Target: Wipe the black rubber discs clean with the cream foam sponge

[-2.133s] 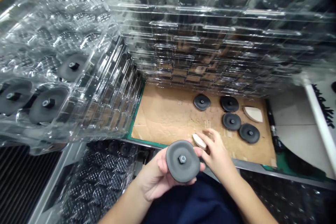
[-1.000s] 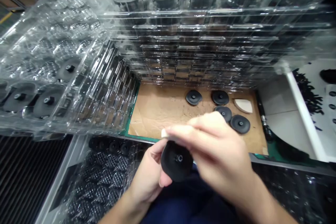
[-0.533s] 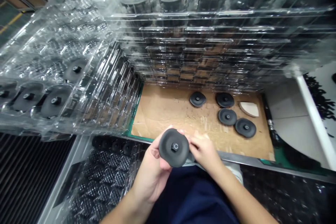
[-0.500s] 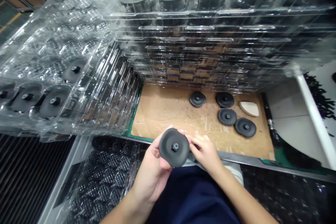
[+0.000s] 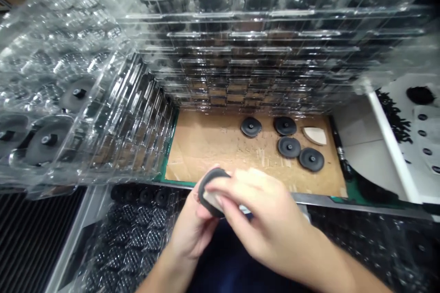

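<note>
My left hand [image 5: 192,226] grips a black disc [image 5: 215,173] by its edge, tilted above the bench's front edge. In the fingers of my right hand [image 5: 261,210] is a small beige pad [image 5: 213,200], pressed against the disc's face. Those fingers cover much of the disc, and its centre stub is hidden. Beyond my hands, several similar black discs [image 5: 289,147] with centre stubs lie on a cardboard sheet [image 5: 202,146]. Beside them rests a beige wedge-shaped piece [image 5: 314,135].
Tall stacks of clear plastic trays [image 5: 240,62] stand at the back and left [image 5: 113,114], with discs in their top pockets. A white panel [image 5: 392,142] borders the right side. More clear trays [image 5: 137,233] sit below the bench edge at lower left.
My right hand has come over the front of the disc, pressing a beige pad on it. The disc has turned from facing me to a steeper tilt. The view has shifted slightly.
</note>
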